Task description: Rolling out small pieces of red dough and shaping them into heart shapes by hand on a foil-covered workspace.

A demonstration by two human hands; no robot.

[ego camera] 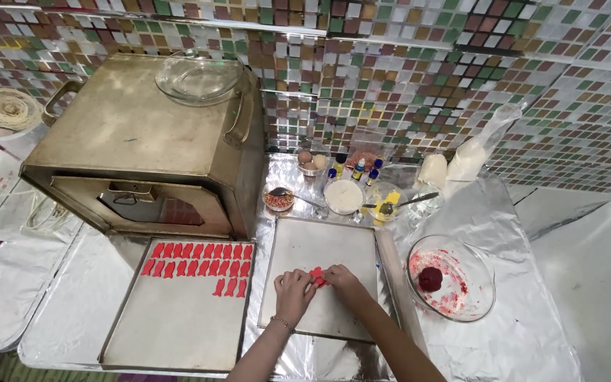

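Observation:
My left hand (293, 291) and my right hand (342, 280) meet over a bare metal tray (319, 240), and both pinch a small piece of red dough (317, 276) between their fingertips. To the left lies a second metal tray (171, 325) with several small red dough shapes (199, 267) set in rows along its far end. A glass bowl (475, 297) at the right holds a dark red dough ball (430, 279) and red smears.
A metal box oven (136, 134) with a glass bowl (198, 78) on top stands at the back left. Small bowls of sprinkles (278, 199), white powder (343, 196) and yellow mix (383, 201), eggs (312, 160), little dye bottles (359, 168) and white bags (461, 164) line the tiled wall. Foil covers the counter.

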